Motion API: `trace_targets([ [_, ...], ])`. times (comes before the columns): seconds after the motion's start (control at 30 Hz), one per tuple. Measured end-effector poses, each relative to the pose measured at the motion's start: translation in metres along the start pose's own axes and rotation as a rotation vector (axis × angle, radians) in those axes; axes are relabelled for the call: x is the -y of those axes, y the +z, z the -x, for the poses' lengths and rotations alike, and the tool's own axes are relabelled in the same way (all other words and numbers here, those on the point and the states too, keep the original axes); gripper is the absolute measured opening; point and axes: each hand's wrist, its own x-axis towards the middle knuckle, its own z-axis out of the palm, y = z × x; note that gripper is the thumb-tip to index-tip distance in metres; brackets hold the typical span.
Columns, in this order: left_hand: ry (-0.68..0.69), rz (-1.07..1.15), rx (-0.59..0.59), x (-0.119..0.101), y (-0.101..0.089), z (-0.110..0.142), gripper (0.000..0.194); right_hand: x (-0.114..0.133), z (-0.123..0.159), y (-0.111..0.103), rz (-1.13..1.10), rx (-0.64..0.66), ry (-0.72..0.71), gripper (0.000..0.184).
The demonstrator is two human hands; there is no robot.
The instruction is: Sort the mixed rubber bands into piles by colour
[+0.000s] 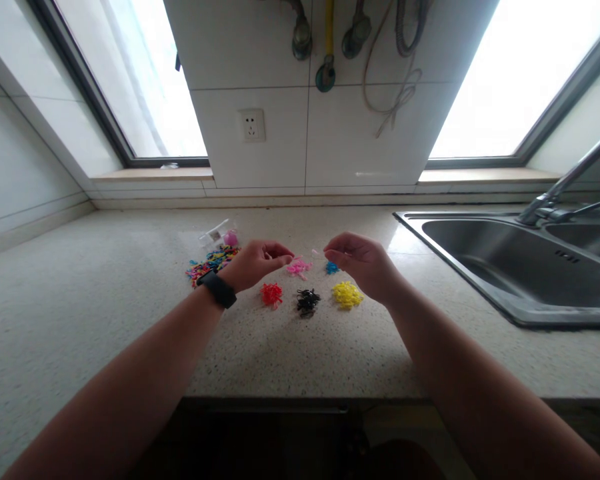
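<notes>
- One wall (260, 167) of pale tiles rises at the back, with one socket (253, 125) set in it and three pipe fittings above, the middle one on a yellow pipe (329, 27).
- One speckled, pale counter (240, 360) runs the full width beneath it.
- Two bright windows, a left window (135, 80) and a right window (505, 80), flank the wall's middle section.
- One steel sink (485, 260) with two basins is set into the counter at right, one tap (545, 203) behind it.
- Two bare hands reach over the counter. The left hand (254, 265), a dark watch (217, 289) on its wrist, has its fingers narrow beside the pink pile; I cannot tell whether they grip anything. The right hand (361, 261) has its fingers drawn close by the blue pile, a small pale piece (315, 251) just beyond the tips; whether they hold it, I cannot tell.
- One mixed-colour heap (200, 268) lies left of the left hand, one clear bag (215, 233) and one pink lump (231, 238) behind it.
- Five single-colour piles: yellow pile (347, 295), black pile (308, 303) and red pile (271, 295) in the nearer row; pink pile (299, 268) and partly hidden blue pile (332, 267) behind. Their overlapping pieces are too small to count.
</notes>
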Motion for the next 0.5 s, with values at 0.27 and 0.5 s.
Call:
trace_targets([
  [0.27,-0.023,-0.324,0.092,0.018,0.001,-0.008,0.028,-0.006,-0.001,-0.001,0.11,0.018,-0.028,0.015],
  [0.5,0.007,-0.33,0.135,0.02,0.005,-0.009,0.027,-0.005,0.0,0.001,0.241,0.019,-0.062,0.013],
])
